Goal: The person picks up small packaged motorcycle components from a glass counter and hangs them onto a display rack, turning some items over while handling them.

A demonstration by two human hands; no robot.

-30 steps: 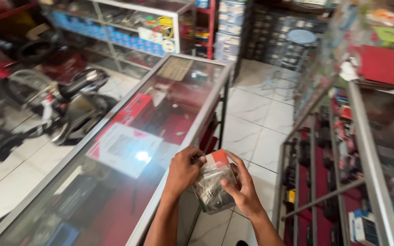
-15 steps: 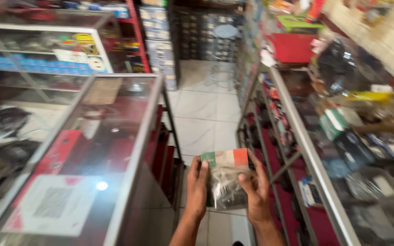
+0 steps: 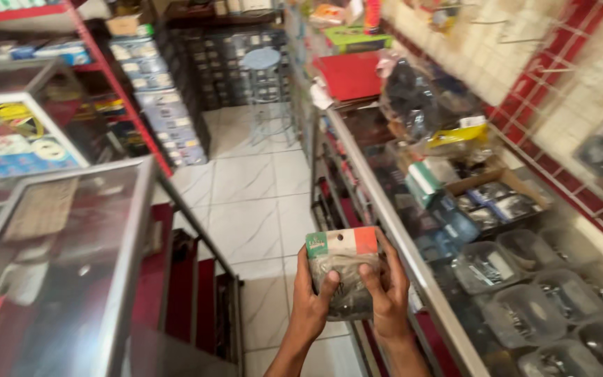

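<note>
In the tiled aisle between two display cases, one clear plastic packet with a green, white and orange card header (image 3: pixel 343 276) is held up in front of the person, and everything else is placed from it. Well to the left of the packet stands the aluminium-framed glass counter with red shelving inside (image 3: pixel 116 279); further left and beyond are red metal racks stacked with small boxes (image 3: pixel 165 115). The left hand (image 3: pixel 312 304) grips the packet's left edge, thumb curled over the front of the bag and fingers behind. The right hand (image 3: pixel 387 293) grips the right edge likewise, thumb pressed on the clear front. So both hands are closed on the one packet, which hangs in the air touching neither counter; dark small parts show dimly through the plastic, too blurred to count. As far as can be judged, the packet is fully in hand and sealed, not yet opened or set down. Just right of the packet runs a second glass-topped counter (image 3: pixel 378 188), bearing at least five clear plastic tubs of small hardware (image 3: pixel 525 307). Far beyond the packet stands one round blue-grey stool (image 3: pixel 261 59).
</note>
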